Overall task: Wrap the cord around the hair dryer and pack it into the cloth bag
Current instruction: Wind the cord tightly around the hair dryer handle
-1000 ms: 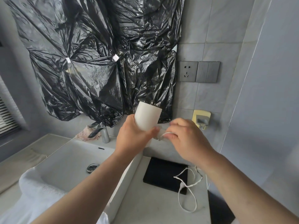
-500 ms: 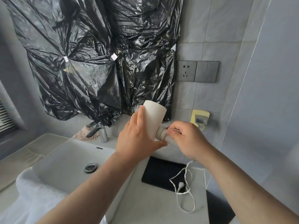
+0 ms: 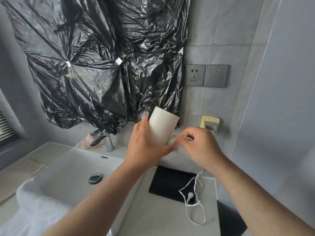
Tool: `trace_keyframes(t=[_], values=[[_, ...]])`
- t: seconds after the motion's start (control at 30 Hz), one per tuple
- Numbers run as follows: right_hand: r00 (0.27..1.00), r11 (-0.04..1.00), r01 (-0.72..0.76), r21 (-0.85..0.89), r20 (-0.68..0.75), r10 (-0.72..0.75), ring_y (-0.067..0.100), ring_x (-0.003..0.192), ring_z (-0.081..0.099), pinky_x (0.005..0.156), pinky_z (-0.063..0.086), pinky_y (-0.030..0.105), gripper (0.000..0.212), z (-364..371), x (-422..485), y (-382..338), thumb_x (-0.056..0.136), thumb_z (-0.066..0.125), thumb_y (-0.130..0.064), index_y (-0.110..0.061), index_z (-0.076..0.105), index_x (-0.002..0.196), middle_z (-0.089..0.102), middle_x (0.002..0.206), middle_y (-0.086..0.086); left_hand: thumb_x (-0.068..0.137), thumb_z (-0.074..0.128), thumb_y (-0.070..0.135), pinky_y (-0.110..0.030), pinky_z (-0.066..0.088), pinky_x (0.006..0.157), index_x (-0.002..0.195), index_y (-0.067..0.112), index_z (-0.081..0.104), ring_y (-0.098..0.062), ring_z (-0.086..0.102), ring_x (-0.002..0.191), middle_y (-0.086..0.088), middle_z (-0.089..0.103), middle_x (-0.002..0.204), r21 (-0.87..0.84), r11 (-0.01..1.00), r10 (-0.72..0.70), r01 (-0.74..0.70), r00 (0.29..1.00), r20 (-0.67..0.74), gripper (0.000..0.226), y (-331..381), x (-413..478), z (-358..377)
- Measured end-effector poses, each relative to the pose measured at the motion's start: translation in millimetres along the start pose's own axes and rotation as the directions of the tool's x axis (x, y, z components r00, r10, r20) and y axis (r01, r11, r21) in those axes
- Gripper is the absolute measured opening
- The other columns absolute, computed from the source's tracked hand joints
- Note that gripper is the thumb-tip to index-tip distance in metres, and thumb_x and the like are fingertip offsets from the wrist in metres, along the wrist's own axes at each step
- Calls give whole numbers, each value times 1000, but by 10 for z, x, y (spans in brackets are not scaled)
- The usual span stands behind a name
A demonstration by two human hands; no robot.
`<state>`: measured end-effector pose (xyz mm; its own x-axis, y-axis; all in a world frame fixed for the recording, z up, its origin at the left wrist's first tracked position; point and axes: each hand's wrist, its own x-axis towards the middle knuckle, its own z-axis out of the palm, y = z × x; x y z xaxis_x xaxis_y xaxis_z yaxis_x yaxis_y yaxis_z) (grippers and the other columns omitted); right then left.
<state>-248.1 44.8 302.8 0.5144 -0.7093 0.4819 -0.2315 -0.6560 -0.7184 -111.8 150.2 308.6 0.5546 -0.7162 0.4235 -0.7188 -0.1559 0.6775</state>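
head view: the left hand point(image 3: 146, 143) grips the white barrel of the hair dryer point(image 3: 162, 126), held up in front of the chest with its open end tilted up and away. the right hand point(image 3: 199, 147) is curled over the handle point(image 3: 171, 140) just beside the left thumb, and seems to pinch a turn of cord point(image 3: 196, 188) against it; blur hides the exact finger hold. over the last second the barrel has leaned further toward the right hand, and that hand has gone from holding a loose loop off the handle to closing down on the handle itself, so one turn looks freshly laid.

below the right hand the rest of the cord trails down to the surface point(image 3: 153, 218), where its plug point(image 3: 190, 195) lies on a flat black cloth, likely the cloth bag point(image 3: 167, 183). that slack has barely shortened, so wrapping is at an early stage and packing has not begun. the sink point(image 3: 68, 171) sits below the left forearm.
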Motion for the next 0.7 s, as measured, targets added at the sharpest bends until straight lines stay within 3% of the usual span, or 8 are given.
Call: trace_keyframes(t=[0.1, 0.2, 0.33, 0.47, 0.63, 0.7], values=[[1000, 1000, 0, 4, 24, 0, 2, 48, 46, 49, 33, 20, 18, -7, 3, 13, 78, 77, -32, -23, 67, 65, 59, 55, -17, 52, 91, 51, -33, 48, 86, 129, 23, 42, -17, 53, 106, 10, 51, 109, -66, 996, -49, 52, 998, 44, 95, 25, 25, -55], [999, 1000, -20, 22, 45, 19, 3, 47, 44, 50, 36, 27, 18, -20, 5, 0, 76, 79, -32, -22, 69, 65, 63, 56, -5, 50, 92, 47, -38, 52, 82, 126, 26, 42, -16, 55, 99, 13, 52, 103, -80, 996, -37, 41, 998, 45, 94, 20, 19, -87], [991, 997, -41, -60, 126, 48, 17, 65, 63, 60, 49, 36, 21, -97, 51, -57, 73, 80, -40, -21, 70, 69, 71, 70, 2, 47, 87, 51, -33, 45, 77, 124, 34, 45, -10, 52, 97, 17, 53, 106, 11, 996, 84, -85, 996, 25, 89, 10, 48, -135], [985, 991, -20, -131, 170, 42, 19, 62, 59, 57, 49, 36, 27, -125, 111, -116, 78, 76, -41, -25, 61, 62, 64, 64, 1, 52, 86, 51, -34, 44, 81, 128, 32, 43, -10, 48, 97, 16, 50, 112, 143, 968, 203, -205, 979, 32, 90, 74, 130, -296], [962, 999, -39, -12, 271, 41, 20, 84, 68, 79, 53, 37, 8, -161, 234, -159, 82, 74, -23, -26, 70, 76, 73, 85, 0, 50, 87, 51, -36, 48, 84, 134, 34, 42, -16, 57, 102, 13, 56, 122, 228, 919, 307, -321, 947, 97, 97, 120, 231, -472], [954, 998, -37, 60, 298, 18, 13, 77, 66, 74, 51, 27, 12, -223, 265, -212, 83, 73, -14, -23, 70, 77, 73, 81, -1, 47, 90, 49, -35, 47, 85, 132, 39, 42, -12, 55, 102, 19, 55, 119, 177, 936, 285, -303, 951, 121, 99, 99, 245, -509]])
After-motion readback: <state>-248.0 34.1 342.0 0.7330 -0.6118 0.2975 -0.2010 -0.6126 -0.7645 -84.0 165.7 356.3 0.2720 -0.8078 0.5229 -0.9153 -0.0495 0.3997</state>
